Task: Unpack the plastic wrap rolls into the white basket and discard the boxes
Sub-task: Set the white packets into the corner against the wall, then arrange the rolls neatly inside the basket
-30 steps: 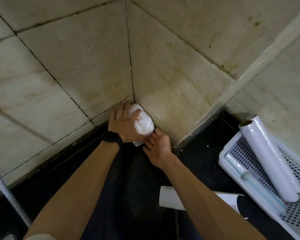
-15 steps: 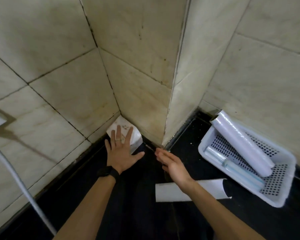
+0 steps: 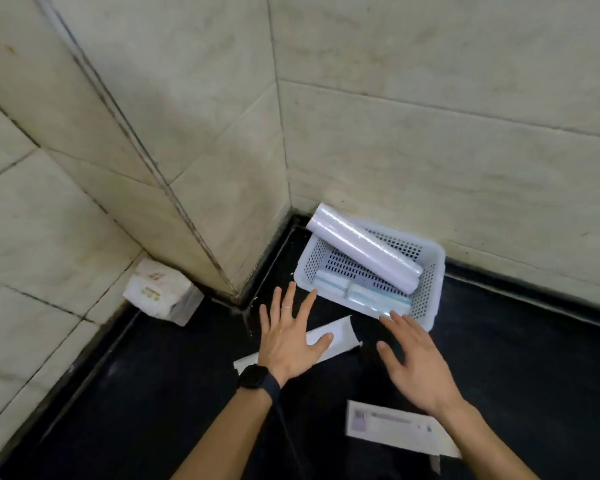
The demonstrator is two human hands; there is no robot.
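Note:
A white basket [image 3: 433, 271] stands on the black floor against the right wall. A large plastic wrap roll [image 3: 364, 247] leans across it, and a thinner bluish roll [image 3: 368, 296] lies inside along the near wall. A crumpled white box [image 3: 160, 292] sits in the wall corner at the left. A long white box [image 3: 333, 336] lies on the floor under my left hand [image 3: 288, 337], which hovers with fingers spread and holds nothing. My right hand [image 3: 413, 362] is spread too, fingertips near the basket's front rim. Another flat white box [image 3: 395, 429] lies below my right wrist.
Pale tiled walls form a jutting corner [image 3: 222, 271] between the crumpled box and the basket. The floor is black [image 3: 153, 410]. I wear a dark watch [image 3: 255, 375] on the left wrist.
My left hand has left the crumpled box in the corner and moved right over the long box. My right hand moved toward the basket. The view swung right.

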